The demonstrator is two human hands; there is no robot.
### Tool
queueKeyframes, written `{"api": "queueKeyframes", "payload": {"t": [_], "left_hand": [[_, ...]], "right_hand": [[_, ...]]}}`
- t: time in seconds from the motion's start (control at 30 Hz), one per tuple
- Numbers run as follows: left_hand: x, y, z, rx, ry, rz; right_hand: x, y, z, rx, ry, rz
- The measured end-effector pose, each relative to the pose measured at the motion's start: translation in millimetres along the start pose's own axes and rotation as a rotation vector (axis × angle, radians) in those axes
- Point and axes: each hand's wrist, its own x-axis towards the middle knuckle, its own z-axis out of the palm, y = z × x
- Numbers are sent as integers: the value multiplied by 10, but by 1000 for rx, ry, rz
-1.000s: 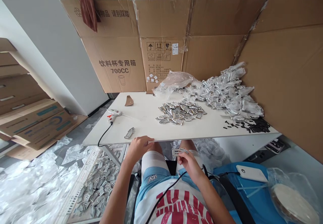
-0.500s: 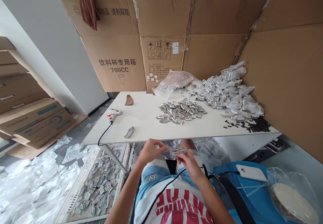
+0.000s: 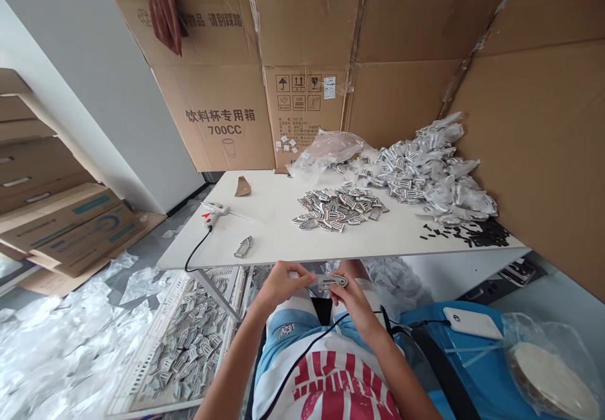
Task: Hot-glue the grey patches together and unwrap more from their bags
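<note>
Just below the table's front edge, over my lap, my right hand (image 3: 350,294) is closed on a small grey, elongated frame-shaped piece (image 3: 333,280) with slots in it. Clear plastic film, seemingly a small bag, shows at the piece's left end. My left hand (image 3: 286,284) has its thumb and fingers pinched together at the left side of this film. On the table (image 3: 278,243) a similar single piece (image 3: 244,247) lies alone at the front left. A pile of bare pieces (image 3: 338,209) is in the middle, beyond my hands.
Behind the pile, many bagged pieces (image 3: 425,168) are heaped at right. Small black strips (image 3: 486,234) lie at the right corner. A hot glue gun (image 3: 215,213) and brown scrap (image 3: 242,186) sit at left. Cardboard (image 3: 302,35) walls the back. A crate (image 3: 127,357) of pieces stands below.
My left fingers remain pinched beside the piece, and more clear film shows between the hands. The piece has barely shifted in my right hand. The view has moved slightly.
</note>
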Motion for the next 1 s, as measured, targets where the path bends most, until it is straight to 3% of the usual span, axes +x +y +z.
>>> {"api": "queueKeyframes", "payload": {"t": [0.23, 0.77, 1.0], "left_hand": [[93, -114, 75, 171, 19, 162], [50, -90, 89, 281, 82, 162], [84, -117, 97, 255, 54, 146]], "right_hand": [[-65, -17, 76, -84, -126, -15], [-104, -36, 68, -114, -141, -37], [-80, -7, 60, -123, -132, -55]]}}
